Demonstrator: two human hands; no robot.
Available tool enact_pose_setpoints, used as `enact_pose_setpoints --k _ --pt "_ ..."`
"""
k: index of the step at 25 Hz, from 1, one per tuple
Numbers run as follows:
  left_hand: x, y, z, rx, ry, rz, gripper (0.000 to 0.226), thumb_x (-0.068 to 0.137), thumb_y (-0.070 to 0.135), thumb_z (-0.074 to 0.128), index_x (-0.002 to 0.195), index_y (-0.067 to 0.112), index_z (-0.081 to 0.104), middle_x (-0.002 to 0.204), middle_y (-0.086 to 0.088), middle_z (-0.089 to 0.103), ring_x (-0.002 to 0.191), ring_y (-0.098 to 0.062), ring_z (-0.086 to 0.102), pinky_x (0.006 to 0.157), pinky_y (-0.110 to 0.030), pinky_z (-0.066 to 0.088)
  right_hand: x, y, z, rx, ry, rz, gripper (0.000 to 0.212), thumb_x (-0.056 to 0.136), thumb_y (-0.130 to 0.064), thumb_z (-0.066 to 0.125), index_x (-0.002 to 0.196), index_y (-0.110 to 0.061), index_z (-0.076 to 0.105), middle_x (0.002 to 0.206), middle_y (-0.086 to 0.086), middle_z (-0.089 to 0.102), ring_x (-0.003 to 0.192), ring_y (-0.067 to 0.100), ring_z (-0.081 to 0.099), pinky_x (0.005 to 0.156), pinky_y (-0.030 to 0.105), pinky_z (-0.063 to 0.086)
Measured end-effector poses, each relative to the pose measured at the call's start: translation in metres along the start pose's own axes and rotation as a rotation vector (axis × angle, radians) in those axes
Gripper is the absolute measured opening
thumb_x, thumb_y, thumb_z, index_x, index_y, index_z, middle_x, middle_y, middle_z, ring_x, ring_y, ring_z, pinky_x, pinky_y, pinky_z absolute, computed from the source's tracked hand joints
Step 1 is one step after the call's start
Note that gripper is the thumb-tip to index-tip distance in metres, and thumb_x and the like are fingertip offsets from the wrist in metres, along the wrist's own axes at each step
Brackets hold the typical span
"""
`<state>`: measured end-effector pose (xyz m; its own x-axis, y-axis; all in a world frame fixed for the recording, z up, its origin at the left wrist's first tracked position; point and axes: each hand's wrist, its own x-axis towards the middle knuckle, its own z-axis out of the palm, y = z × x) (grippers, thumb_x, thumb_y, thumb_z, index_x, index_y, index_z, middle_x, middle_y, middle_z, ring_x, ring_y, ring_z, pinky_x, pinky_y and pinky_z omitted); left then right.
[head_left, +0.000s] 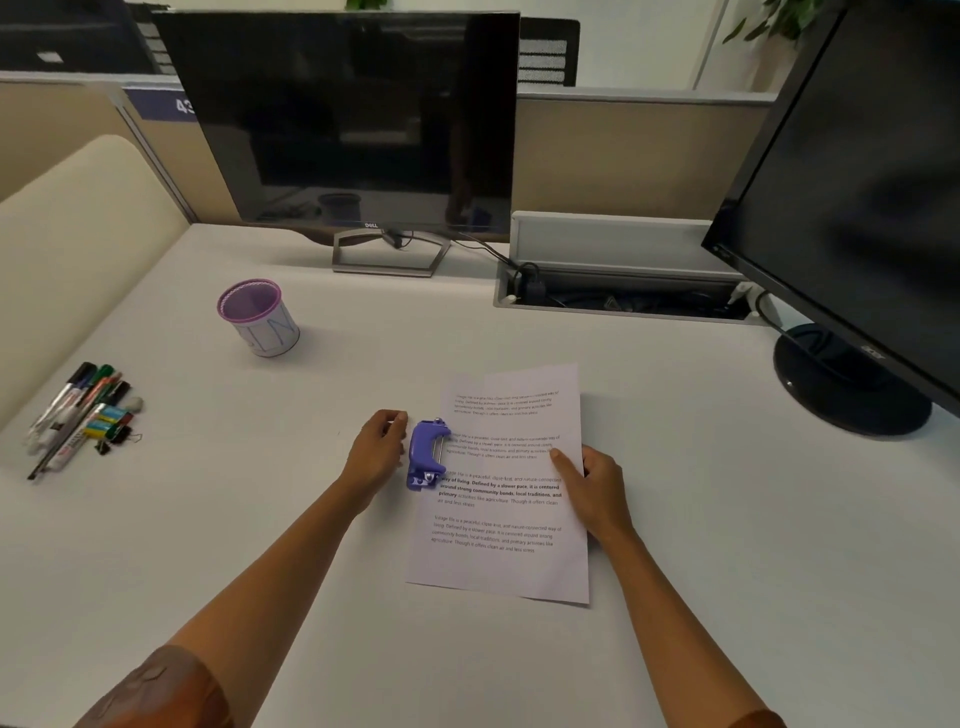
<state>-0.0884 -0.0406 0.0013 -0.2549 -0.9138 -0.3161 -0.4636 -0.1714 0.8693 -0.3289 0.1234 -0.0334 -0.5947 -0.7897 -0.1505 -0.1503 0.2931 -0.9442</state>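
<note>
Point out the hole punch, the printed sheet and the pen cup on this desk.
hole punch (426, 451): head view, on its purple handle.
printed sheet (493, 569): head view, on the blank margin below the last paragraph.
pen cup (272, 332): head view, on its white outer wall.

desk (218, 545) white | partition (623, 156) beige | dark monitor (343, 119) behind | second monitor (857, 197) right | cable tray (623, 296) open

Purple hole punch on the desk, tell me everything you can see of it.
The purple hole punch is small, of glossy plastic, with a curved lever on top, a thin metal rod along its right side and metal fittings at its near end. It sits at the left edge of the printed sheet on the desk. The left hand lies beside it; whether they touch is unclear.
</note>
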Motion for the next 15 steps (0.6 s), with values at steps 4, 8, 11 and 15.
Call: enact_pose_setpoints --k 4,8,11,15 --pt "0.021 0.022 0.017 0.069 0.067 0.069 0.034 0.108 0.026 0.034 0.111 0.003 0.059 0.109 -0.011 0.056 0.101 -0.026 0.053 0.093 -0.038 0.043 0.000 0.002 0.000 -0.023 -0.008 -0.005 0.020 0.098 -0.023 0.062 0.089 -0.009 0.071 0.085 -0.011 0.074 0.072 0.004 0.071 0.059 0.018 0.056" --pt "0.039 0.032 0.034 0.276 0.099 0.099 0.049 0.108 0.033 0.031 0.121 -0.004 0.060 0.122 -0.024 0.058 0.118 -0.040 0.050 0.102 -0.046 0.040 0.000 0.003 -0.001 -0.013 -0.014 -0.019 0.018 0.098 -0.023 0.063 0.089 -0.011 0.072 0.084 -0.013 0.075 0.070 -0.002 0.070 0.059 0.014 0.054" --pt "0.044 0.030 0.045 0.360 0.199 0.059 0.054 0.104 0.046 0.034 0.137 0.005 0.048 0.139 -0.022 0.047 0.130 -0.040 0.043 0.105 -0.052 0.036 -0.002 0.003 -0.001 -0.017 -0.011 -0.024 0.017 0.098 -0.025 0.063 0.085 -0.017 0.071 0.083 -0.016 0.074 0.071 0.000 0.071 0.057 0.016 0.054" --pt "0.045 0.022 0.054 0.475 0.252 0.121 0.060 0.102 0.054 0.030 0.145 0.014 0.037 0.147 -0.011 0.040 0.137 -0.032 0.035 0.111 -0.054 0.025 -0.005 0.002 0.001 -0.025 -0.007 -0.058 0.017 0.098 -0.028 0.062 0.082 -0.030 0.068 0.087 -0.018 0.075 0.072 -0.001 0.071 0.055 0.013 0.051"
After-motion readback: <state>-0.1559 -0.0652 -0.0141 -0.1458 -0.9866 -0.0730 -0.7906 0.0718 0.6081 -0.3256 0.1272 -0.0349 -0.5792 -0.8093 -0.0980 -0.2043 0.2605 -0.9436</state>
